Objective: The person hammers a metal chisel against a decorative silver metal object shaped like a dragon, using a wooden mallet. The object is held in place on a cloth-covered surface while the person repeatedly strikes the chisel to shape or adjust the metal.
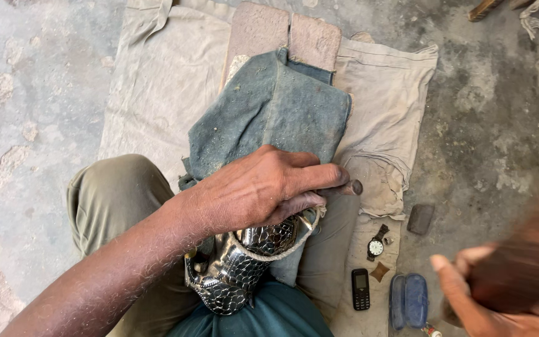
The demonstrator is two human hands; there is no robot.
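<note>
My left hand [263,187] presses down on a shiny hammered-metal vessel [235,268] with a scale-like pattern, held in my lap against my thigh. Its fingers pinch a thin dark tool [352,187] whose rounded end sticks out to the right. A folded blue-grey cloth [276,106] lies just beyond the hand. My right hand [506,281] is at the lower right, heavily blurred, wrapped around a dark brown wooden object [522,274] that looks like a handle or mallet.
Beige cloth sheets [163,81] cover the rough concrete floor [26,112]. On them lie a wristwatch [377,244], a small black phone [360,289], a blue case [408,301], a dark flat stone [420,218] and two worn blocks [285,34].
</note>
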